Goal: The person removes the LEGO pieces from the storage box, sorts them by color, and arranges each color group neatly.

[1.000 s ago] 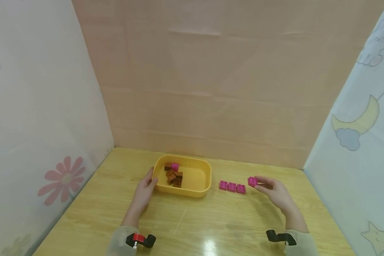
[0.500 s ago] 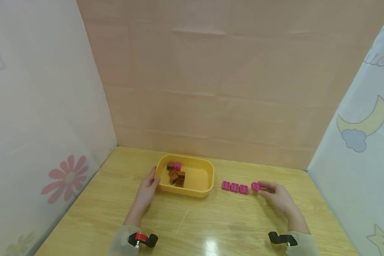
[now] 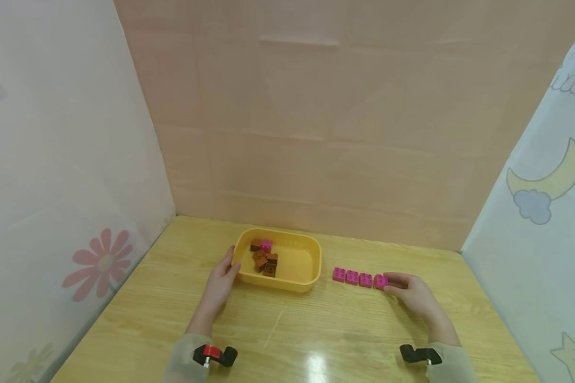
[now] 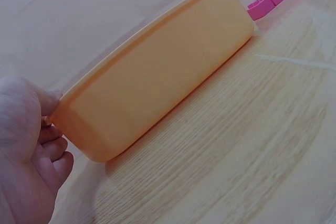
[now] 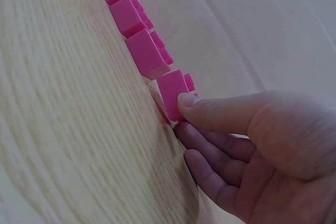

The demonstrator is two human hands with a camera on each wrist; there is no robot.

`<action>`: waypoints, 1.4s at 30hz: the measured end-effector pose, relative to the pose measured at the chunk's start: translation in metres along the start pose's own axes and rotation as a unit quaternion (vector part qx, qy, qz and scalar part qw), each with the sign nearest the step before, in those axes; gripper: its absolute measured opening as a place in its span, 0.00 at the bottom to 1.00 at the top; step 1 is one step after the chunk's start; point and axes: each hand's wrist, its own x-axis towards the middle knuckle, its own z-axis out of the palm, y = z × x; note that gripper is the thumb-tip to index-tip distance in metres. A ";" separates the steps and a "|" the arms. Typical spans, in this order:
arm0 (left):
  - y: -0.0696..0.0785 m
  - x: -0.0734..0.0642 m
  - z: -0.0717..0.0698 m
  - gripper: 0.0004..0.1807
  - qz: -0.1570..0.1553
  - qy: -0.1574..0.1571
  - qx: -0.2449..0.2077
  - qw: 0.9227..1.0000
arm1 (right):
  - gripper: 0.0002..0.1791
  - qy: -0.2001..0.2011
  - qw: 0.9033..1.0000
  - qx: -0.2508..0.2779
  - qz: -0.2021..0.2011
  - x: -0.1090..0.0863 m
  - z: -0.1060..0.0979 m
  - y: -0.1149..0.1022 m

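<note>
My right hand (image 3: pixel 411 292) pinches a pink toy building block (image 5: pixel 172 92) between thumb and fingers, at the right end of a row of pink blocks (image 3: pixel 352 277). In the right wrist view a narrow gap parts this block from its neighbour, and its lower edge is close over the table. My left hand (image 3: pixel 220 280) grips the left end of a yellow tray (image 4: pixel 157 72), thumb at the rim. Inside the tray, toward the left, are several brown blocks (image 3: pixel 260 260) and a pink block (image 3: pixel 266 246).
The wooden table (image 3: pixel 297 324) carries the tray and the row, with the row to the right of the tray. A tan cloth backdrop (image 3: pixel 287 133) rises behind the table. Patterned white cloths (image 3: pixel 76 159) stand at both sides.
My right hand has lowered the pink block from above the table to the right end of the row. The left hand keeps its grip on the tray; the head view has shifted slightly.
</note>
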 end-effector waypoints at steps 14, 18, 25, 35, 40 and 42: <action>0.001 0.001 0.000 0.34 0.007 -0.001 -0.003 1.000 | 0.25 0.004 1.000 -0.022 -0.012 0.005 0.005 0.002; 0.001 0.001 0.000 0.34 0.009 -0.001 -0.005 1.000 | 0.26 0.000 1.000 -0.014 -0.010 0.005 0.005 0.002; 0.002 0.002 0.001 0.34 0.009 -0.001 -0.007 1.000 | 0.26 -0.001 1.000 -0.005 -0.011 0.005 0.004 0.001; 0.001 0.001 0.000 0.34 -0.004 -0.005 -0.002 1.000 | 0.28 -0.012 1.000 0.012 -0.008 0.002 0.004 0.002; 0.002 -0.001 0.000 0.34 -0.003 -0.007 -0.001 1.000 | 0.28 -0.011 1.000 0.015 -0.002 0.003 0.004 0.003; 0.002 -0.001 0.000 0.34 -0.002 -0.008 0.001 1.000 | 0.28 -0.011 1.000 0.016 -0.002 0.003 0.004 0.004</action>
